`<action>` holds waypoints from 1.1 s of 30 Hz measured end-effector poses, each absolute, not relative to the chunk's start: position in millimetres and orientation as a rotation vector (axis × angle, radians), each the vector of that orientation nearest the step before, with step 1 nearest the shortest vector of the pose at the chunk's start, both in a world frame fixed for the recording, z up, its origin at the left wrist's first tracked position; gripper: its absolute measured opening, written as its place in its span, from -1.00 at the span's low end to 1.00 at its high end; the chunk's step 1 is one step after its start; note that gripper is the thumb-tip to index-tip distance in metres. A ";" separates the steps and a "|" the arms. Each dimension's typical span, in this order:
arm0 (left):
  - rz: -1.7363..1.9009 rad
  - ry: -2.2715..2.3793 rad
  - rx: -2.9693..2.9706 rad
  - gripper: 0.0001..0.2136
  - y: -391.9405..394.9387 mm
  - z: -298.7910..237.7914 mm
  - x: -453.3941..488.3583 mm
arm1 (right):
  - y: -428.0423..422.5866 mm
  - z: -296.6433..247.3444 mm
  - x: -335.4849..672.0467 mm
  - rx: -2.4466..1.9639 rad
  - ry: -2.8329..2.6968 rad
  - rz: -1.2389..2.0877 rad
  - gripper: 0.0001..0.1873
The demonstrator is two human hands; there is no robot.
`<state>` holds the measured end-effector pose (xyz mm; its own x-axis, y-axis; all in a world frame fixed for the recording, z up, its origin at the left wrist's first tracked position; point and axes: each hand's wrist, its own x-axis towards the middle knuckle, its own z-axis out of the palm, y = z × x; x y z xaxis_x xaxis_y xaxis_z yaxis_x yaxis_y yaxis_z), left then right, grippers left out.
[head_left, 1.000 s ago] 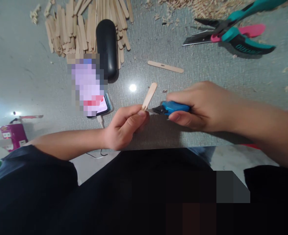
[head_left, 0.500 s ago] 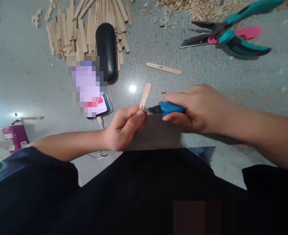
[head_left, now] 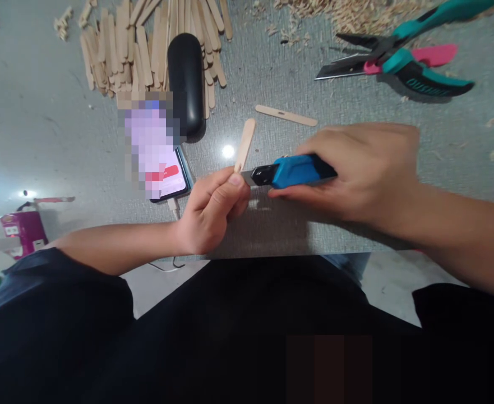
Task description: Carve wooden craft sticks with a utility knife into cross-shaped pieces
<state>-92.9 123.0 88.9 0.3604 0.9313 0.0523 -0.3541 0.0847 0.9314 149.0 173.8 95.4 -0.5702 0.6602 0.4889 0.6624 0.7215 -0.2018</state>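
Observation:
Between the thumb and fingers of my left hand (head_left: 215, 210) is a wooden popsicle stick (head_left: 245, 143), its rounded end pointing up and away. A small notch shows in the stick just above my thumb. My right hand (head_left: 356, 174) is closed round a blue and black utility knife (head_left: 295, 171). The knife's blade reaches the stick beside my left thumb; its tip is hidden there. Beyond my hands, a second popsicle stick (head_left: 301, 119) with a small slot in its middle lies flat on the table.
A pile of popsicle sticks (head_left: 120, 50) lies at the back left, with a black case (head_left: 187, 84) over its edge. Near it sits a phone (head_left: 169, 185) with a cable. Teal pliers (head_left: 423, 78) and a pink-handled cutter (head_left: 434, 54) lie back right, by wood shavings (head_left: 360, 19).
The stick has risen slightly away from me in my left hand. My right hand has rolled, turning the knife so more of its blue body shows, with the blade still at the stick.

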 end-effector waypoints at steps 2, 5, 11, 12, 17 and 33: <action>1.064 0.673 1.016 -0.50 123.8 89.3 -92.8 | 173.8 94.1 150.6 -1.068 -2.330 -0.007 -0.22; 1.032 0.664 0.960 -0.51 124.8 89.7 -92.8 | 173.3 94.9 152.5 -1.119 -2.351 0.123 -0.18; 1.029 0.662 0.982 -0.51 126.1 88.5 -92.9 | 176.7 109.5 148.0 -1.183 -2.491 0.504 -0.15; 1.031 0.653 0.983 -0.51 126.2 88.4 -92.9 | 177.9 112.8 146.9 -1.206 -2.507 0.562 -0.14; 1.038 0.636 0.985 -0.52 126.2 88.9 -93.1 | 180.8 118.3 145.2 -1.241 -2.519 0.685 -0.14; 1.013 0.508 1.188 -0.57 124.9 90.4 -94.6 | 180.9 96.1 159.1 -0.984 -2.508 0.929 -0.16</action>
<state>-94.6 124.9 90.4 0.4900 0.8551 0.1694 -0.3755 0.0316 0.9263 159.1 180.9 96.1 -0.7243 0.6887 0.0327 0.5013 0.5586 -0.6608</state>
